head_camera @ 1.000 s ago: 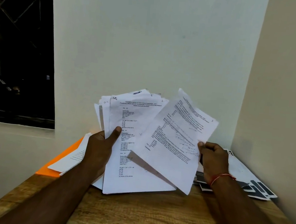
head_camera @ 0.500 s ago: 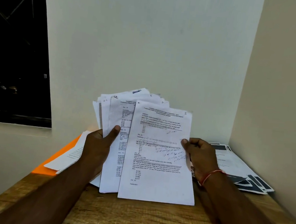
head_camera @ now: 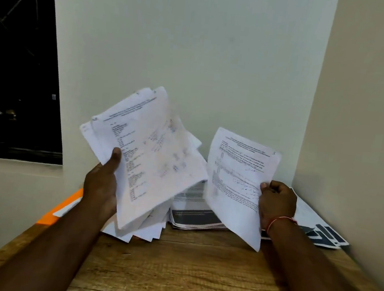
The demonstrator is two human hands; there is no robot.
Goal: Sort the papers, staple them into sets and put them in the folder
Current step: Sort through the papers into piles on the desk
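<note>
Your left hand [head_camera: 101,183] grips the fanned stack [head_camera: 146,162], right hand [head_camera: 277,199] pinches one sheet [head_camera: 234,183] held apart, prob. for sorting.

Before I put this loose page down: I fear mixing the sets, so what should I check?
1. Right hand pinches single sheet alone: ok.
2. Its page number shows, a 3: ok.
3. Stack in left hand squared: not ok, fanned.
4. Bare table in front: ok.
5. Orange folder uncovered: not ok, a white sheet lies on it.
6. Stapler at hand: cannot tell, none in view.
</note>
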